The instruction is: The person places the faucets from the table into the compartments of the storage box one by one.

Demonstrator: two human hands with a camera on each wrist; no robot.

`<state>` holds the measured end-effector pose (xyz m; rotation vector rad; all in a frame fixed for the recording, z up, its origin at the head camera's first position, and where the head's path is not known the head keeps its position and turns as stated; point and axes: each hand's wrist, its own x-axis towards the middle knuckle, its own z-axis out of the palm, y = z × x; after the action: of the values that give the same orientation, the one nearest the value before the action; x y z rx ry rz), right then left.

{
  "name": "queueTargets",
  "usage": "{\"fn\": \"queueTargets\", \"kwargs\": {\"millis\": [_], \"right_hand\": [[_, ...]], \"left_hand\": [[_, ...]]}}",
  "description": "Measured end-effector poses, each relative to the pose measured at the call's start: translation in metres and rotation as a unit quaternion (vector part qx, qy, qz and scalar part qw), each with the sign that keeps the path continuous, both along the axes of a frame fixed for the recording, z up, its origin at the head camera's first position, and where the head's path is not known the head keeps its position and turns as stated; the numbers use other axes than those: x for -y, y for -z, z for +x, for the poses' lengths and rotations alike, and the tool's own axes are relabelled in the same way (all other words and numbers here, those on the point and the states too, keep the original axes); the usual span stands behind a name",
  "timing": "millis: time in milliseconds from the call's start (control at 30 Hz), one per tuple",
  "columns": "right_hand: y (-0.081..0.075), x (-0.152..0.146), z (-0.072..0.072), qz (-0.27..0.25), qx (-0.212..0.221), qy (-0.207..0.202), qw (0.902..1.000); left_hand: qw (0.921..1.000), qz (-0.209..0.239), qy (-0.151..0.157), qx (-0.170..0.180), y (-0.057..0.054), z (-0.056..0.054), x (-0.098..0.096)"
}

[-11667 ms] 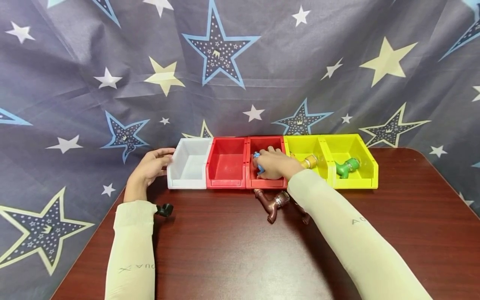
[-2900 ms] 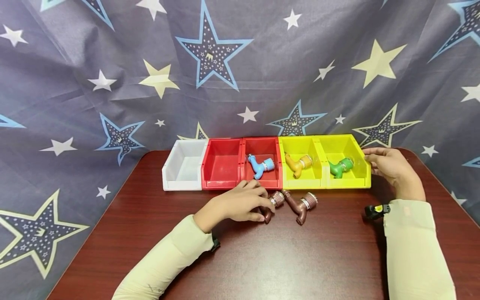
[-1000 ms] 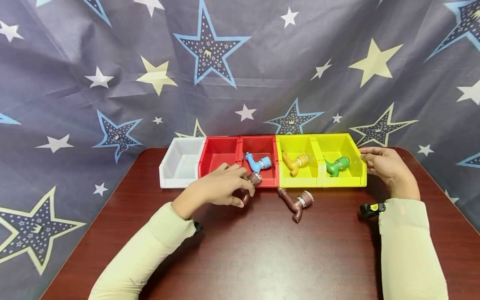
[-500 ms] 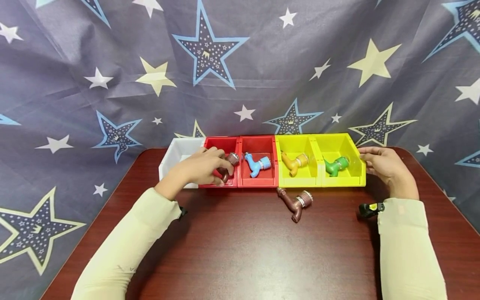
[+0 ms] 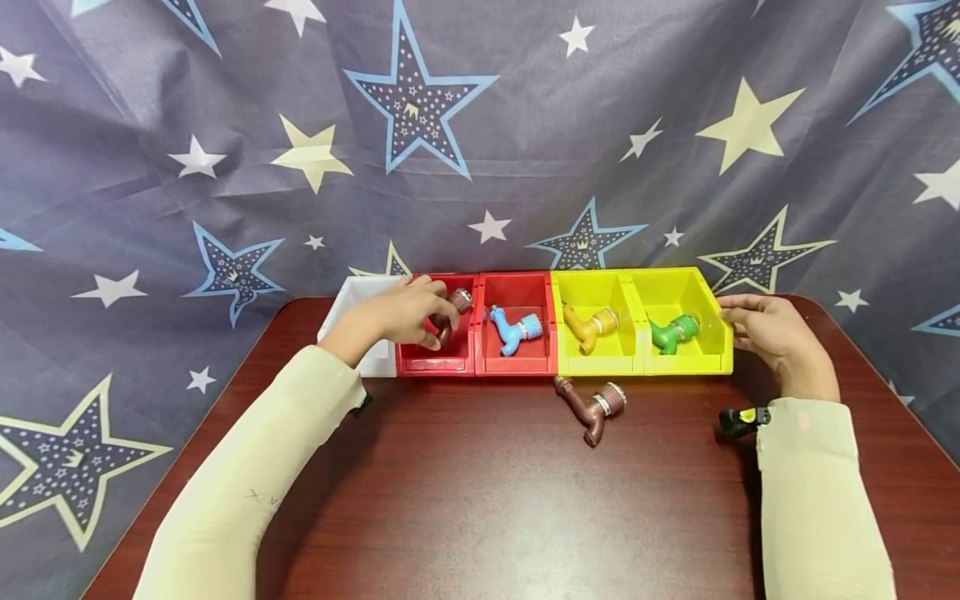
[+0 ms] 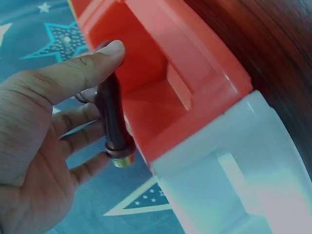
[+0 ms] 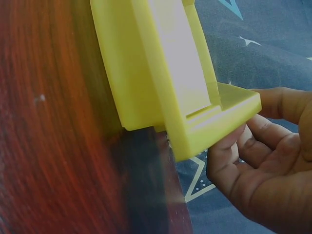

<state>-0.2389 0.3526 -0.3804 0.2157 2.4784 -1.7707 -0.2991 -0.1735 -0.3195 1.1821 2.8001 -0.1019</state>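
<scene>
My left hand (image 5: 411, 312) pinches a brown tap (image 5: 461, 299) between thumb and fingers, just over the left red bin (image 5: 438, 364). In the left wrist view the tap's brass threaded end (image 6: 121, 161) points out past the fingers, while the thumb covers part of its body. My right hand (image 5: 780, 337) rests against the outer side wall of the rightmost yellow bin (image 5: 681, 364), its fingers loosely bent in the right wrist view. A second brown tap (image 5: 592, 408) lies on the table in front of the bins.
Five-colour order aside, the bins stand in one row against a star-patterned cloth (image 5: 247, 150). A white bin (image 5: 381, 364) is leftmost. A blue tap (image 5: 514, 330) lies in the other red bin, a yellow tap (image 5: 590, 328) and a green tap (image 5: 673, 332) in the yellow bins.
My left hand has lifted one brown tap off the table and carried it left and back to the left red bin. The right hand stays at the yellow bin's side.
</scene>
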Motion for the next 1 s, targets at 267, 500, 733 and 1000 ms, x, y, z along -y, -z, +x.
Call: {"fn": "queueTargets", "kwargs": {"millis": [267, 500, 733, 1000], "right_hand": [[0.001, 0.000, -0.002, -0.022, -0.001, -0.025, 0.9994], [0.003, -0.002, -0.002, -0.013, -0.006, -0.024, 0.9996], [0.003, 0.000, -0.002, -0.026, -0.006, -0.022, 0.9994], [0.002, -0.001, -0.002, -0.011, -0.001, -0.018, 0.9998]], "left_hand": [[0.9996, -0.015, -0.016, 0.018, -0.001, -0.010, 0.002], [0.9992, -0.037, -0.013, 0.008, 0.002, -0.016, -0.001], [0.9975, -0.067, -0.022, 0.005, 0.001, -0.016, -0.005], [0.9940, -0.108, -0.012, -0.015, 0.005, -0.019, -0.009]]}}
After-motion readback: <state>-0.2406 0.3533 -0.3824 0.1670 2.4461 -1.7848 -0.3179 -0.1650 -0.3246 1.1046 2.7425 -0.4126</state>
